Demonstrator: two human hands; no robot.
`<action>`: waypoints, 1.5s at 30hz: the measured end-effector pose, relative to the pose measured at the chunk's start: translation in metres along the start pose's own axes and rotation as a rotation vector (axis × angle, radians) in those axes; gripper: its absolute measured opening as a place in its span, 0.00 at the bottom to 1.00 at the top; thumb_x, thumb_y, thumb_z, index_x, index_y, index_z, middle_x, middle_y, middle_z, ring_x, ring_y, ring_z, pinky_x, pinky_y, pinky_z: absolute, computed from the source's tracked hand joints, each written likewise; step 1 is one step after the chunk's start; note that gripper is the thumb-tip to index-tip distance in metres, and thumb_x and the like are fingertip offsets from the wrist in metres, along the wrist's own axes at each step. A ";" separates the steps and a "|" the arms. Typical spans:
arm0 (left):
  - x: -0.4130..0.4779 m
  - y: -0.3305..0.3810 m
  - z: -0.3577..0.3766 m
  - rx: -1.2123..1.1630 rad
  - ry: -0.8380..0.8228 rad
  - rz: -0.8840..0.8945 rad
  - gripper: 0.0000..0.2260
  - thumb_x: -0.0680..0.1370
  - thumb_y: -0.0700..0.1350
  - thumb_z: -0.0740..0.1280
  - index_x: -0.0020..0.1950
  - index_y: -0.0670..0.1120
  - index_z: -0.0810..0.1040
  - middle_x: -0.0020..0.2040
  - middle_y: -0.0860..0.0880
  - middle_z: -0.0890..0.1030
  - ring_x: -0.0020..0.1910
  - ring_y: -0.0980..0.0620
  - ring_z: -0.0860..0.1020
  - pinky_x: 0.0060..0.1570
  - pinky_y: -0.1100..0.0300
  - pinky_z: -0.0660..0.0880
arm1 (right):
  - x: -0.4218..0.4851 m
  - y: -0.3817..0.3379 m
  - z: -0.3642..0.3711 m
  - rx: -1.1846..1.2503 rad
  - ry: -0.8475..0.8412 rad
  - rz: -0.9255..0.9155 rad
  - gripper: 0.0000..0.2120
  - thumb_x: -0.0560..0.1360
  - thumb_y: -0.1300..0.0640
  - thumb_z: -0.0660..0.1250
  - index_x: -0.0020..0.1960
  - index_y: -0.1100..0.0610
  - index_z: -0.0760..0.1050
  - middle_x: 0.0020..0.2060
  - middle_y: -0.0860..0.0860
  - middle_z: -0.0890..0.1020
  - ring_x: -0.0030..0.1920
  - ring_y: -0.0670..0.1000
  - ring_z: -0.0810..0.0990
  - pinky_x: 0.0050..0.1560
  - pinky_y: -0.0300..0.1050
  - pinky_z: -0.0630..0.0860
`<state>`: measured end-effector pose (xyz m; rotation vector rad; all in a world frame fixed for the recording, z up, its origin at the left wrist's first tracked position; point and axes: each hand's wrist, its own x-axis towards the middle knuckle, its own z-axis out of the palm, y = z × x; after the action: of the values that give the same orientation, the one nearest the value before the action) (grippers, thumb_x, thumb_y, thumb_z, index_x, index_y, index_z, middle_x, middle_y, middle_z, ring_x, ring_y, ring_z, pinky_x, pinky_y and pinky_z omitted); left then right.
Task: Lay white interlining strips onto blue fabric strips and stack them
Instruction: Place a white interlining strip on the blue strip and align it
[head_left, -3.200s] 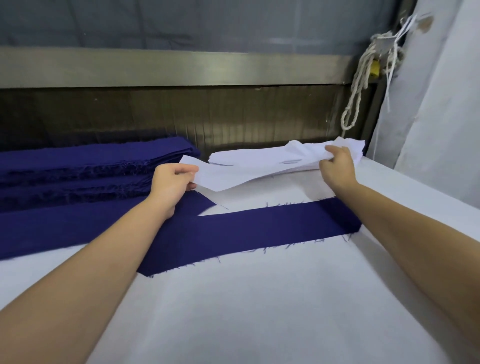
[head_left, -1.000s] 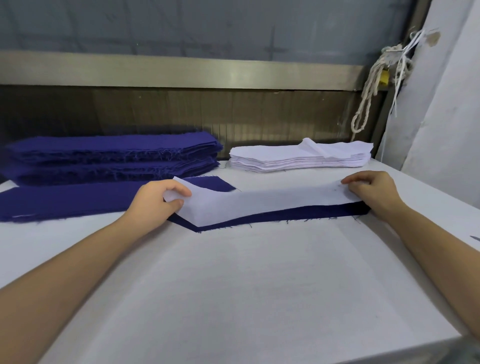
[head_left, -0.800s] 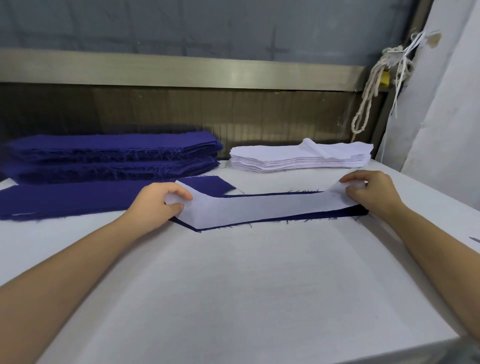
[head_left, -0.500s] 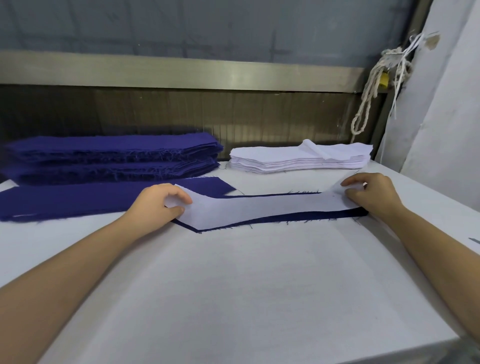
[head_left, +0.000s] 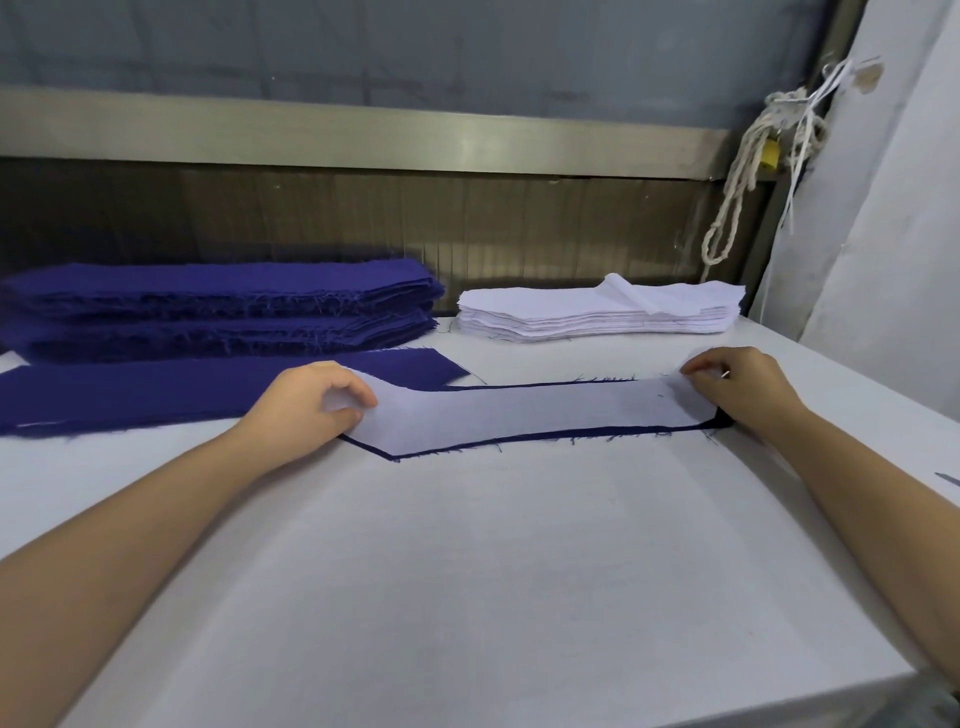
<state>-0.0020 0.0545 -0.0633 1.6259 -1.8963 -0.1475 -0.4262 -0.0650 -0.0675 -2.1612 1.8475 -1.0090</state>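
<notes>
The left hand (head_left: 306, 400) and right hand (head_left: 743, 387) each pinch one end of the white strip (head_left: 519, 410) in their grip. It lies on a blue strip (head_left: 719, 419) on the tabletop (head_left: 467, 571).

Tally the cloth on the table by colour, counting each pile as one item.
Blue: 3 (blue pile, loose blue strip, covered blue strip)
White: 2 (white pile, white strip)
Total: 5
</notes>
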 end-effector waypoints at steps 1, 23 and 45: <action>0.000 0.000 0.000 -0.001 0.001 -0.003 0.11 0.73 0.34 0.69 0.43 0.51 0.80 0.47 0.56 0.80 0.46 0.60 0.75 0.46 0.80 0.64 | 0.000 0.000 0.000 0.003 -0.001 0.007 0.08 0.75 0.63 0.64 0.49 0.57 0.82 0.44 0.47 0.78 0.48 0.50 0.72 0.51 0.42 0.67; 0.002 -0.012 -0.001 0.159 0.059 -0.028 0.10 0.77 0.38 0.65 0.52 0.51 0.80 0.51 0.54 0.72 0.40 0.57 0.73 0.44 0.60 0.68 | 0.000 -0.004 0.001 -0.110 -0.064 0.083 0.14 0.71 0.67 0.64 0.53 0.59 0.81 0.55 0.58 0.78 0.52 0.56 0.73 0.51 0.41 0.66; 0.026 -0.009 0.005 0.152 0.103 -0.065 0.08 0.77 0.40 0.65 0.54 0.48 0.80 0.53 0.51 0.73 0.50 0.50 0.72 0.49 0.59 0.66 | 0.015 -0.048 0.024 -0.194 -0.081 -0.100 0.12 0.75 0.61 0.63 0.56 0.58 0.80 0.57 0.55 0.79 0.58 0.56 0.75 0.57 0.48 0.71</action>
<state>0.0020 0.0265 -0.0617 1.7619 -1.8146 0.0545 -0.3724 -0.0743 -0.0560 -2.3876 1.8878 -0.7741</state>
